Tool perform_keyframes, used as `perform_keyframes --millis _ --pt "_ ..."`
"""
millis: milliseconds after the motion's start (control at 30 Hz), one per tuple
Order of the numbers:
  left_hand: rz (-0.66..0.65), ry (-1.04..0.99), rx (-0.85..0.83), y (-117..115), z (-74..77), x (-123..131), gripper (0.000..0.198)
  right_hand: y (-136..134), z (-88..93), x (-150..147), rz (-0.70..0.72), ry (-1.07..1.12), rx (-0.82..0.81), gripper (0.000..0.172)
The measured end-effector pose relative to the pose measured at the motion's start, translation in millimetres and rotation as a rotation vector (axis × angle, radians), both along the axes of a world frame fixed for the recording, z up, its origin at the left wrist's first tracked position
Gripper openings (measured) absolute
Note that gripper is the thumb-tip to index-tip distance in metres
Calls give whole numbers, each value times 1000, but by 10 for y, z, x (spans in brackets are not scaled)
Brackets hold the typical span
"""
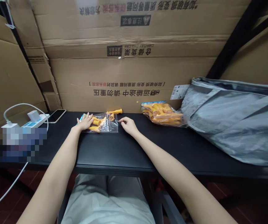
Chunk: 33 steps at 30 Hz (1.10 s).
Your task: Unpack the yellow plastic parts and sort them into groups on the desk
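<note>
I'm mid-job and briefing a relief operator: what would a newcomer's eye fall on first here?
Probably the bright orange pieces left of centre on the black table, with a clear bag under the spread left hand and the right hand by its right edge. Next, likely the big grey bag at the right, with a second clear bag of orange pieces just left of it. Upside-down print on the cardboard behind stands out too.

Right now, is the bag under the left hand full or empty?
Partly filled: orange pieces show inside by the left hand; the bag lies flat farther right.
</note>
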<state>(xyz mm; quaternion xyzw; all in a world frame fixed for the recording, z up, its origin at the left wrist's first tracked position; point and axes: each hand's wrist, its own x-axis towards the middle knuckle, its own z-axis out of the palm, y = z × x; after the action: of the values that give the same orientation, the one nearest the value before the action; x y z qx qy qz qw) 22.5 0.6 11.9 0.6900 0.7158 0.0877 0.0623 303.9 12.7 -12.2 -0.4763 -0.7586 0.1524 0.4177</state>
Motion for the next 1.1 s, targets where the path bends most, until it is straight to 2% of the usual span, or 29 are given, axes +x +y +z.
perform_keyframes --millis 133,233,467,600,800,933,1100 --pt "14 0 50 18 -7 -13 58 97 -47 5 -23 -77 44 28" --pt "38 -21 106 42 -33 41 60 222 -65 -25 -47 -160 38 34" --pt "111 -101 138 50 -92 76 61 624 27 -248 -113 -259 -25 42" --pt "144 -127 131 17 -67 38 60 808 105 -484 -33 -198 -87 42" --pt "168 -133 133 -5 -53 50 59 979 204 -763 95 -224 -237 41" --pt "144 -130 145 0 -66 53 60 1034 202 -810 132 -201 -320 38" --pt "133 -132 134 15 -71 45 58 1044 127 -768 127 -120 -390 45"
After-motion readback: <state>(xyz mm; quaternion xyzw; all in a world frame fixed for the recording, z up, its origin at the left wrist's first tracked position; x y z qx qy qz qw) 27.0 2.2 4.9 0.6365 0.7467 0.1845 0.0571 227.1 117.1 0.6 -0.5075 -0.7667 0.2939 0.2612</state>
